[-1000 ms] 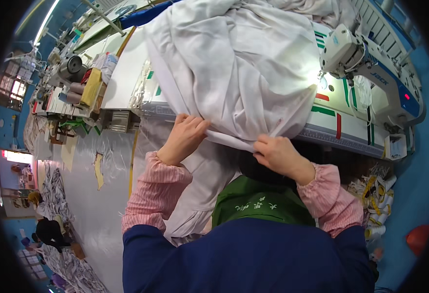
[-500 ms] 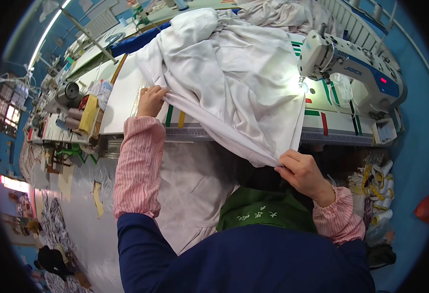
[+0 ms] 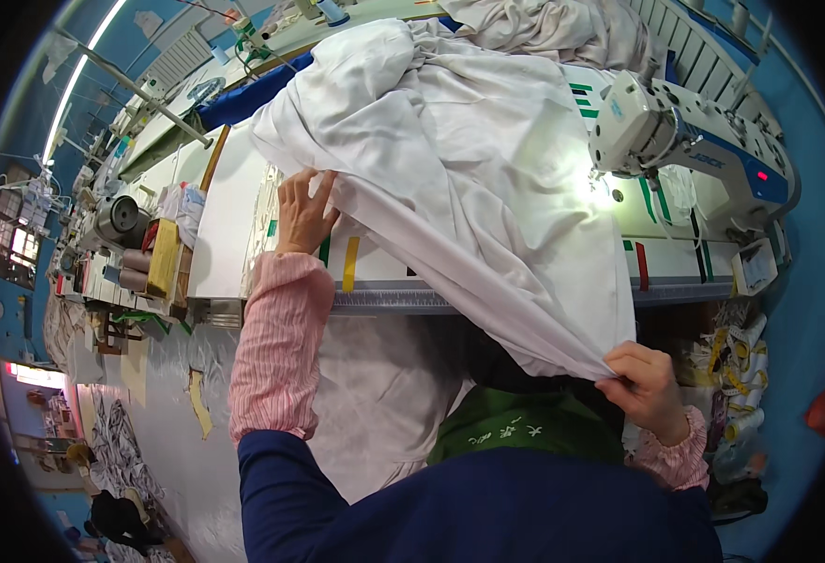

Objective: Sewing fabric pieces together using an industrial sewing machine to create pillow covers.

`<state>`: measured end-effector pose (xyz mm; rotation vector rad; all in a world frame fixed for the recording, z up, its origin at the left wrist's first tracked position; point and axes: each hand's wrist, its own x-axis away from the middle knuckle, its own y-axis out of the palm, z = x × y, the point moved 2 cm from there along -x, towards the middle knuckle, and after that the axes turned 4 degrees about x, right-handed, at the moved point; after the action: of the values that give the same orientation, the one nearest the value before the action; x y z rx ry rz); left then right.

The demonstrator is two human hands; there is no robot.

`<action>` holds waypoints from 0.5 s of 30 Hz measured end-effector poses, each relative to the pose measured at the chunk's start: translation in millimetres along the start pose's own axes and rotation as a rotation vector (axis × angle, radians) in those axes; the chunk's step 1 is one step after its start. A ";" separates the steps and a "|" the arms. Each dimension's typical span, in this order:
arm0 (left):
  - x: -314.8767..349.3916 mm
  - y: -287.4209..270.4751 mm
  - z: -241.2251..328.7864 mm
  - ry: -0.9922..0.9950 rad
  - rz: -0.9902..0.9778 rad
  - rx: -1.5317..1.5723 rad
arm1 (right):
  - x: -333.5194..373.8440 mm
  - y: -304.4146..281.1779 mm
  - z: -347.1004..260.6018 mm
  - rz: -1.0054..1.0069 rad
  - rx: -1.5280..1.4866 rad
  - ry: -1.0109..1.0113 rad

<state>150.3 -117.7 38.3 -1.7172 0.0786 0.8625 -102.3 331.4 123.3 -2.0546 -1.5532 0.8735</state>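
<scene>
A large sheet of white fabric (image 3: 487, 150) lies in loose folds over the sewing table (image 3: 220, 211), and its near edge hangs over the table's front. At the near right corner of the cloth, my right hand (image 3: 651, 387) pinches the edge between thumb and fingers. My left hand (image 3: 307, 211) lies at the other end of that edge with its fingers spread, the fingertips beside or touching the cloth. To the right of the fabric stands a white and blue sewing machine (image 3: 703, 141), its lamp lit over the needle area.
Coloured tape strips, such as a yellow strip (image 3: 349, 263), mark the table along its ruler edge (image 3: 393, 297). More cloth (image 3: 544, 28) is heaped behind. A small white box (image 3: 756, 267) sits at the right corner, above several tape rolls (image 3: 741, 375). Thread cones (image 3: 136, 267) stand left.
My left hand has loosened from a pinch to spread fingers. My right hand, still gripping the corner, has moved right and nearer to me, drawing the edge along.
</scene>
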 end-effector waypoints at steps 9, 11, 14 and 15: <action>-25.1 4.5 -33.9 0.130 0.041 -0.064 | -2.7 -17.8 9.6 0.033 0.005 0.008; -33.3 7.7 -36.7 0.164 0.007 -0.023 | -3.3 -18.6 12.9 0.037 0.006 -0.002; -41.1 10.4 -43.9 0.079 -0.074 0.102 | -3.9 -19.7 13.5 0.029 0.004 0.007; -43.1 12.4 -48.6 0.085 -0.076 0.107 | -3.7 -20.2 13.0 0.016 -0.001 0.023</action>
<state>137.4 -179.9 56.6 -1.6457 0.1140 0.7172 -126.0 333.2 128.2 -2.0730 -1.5280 0.8515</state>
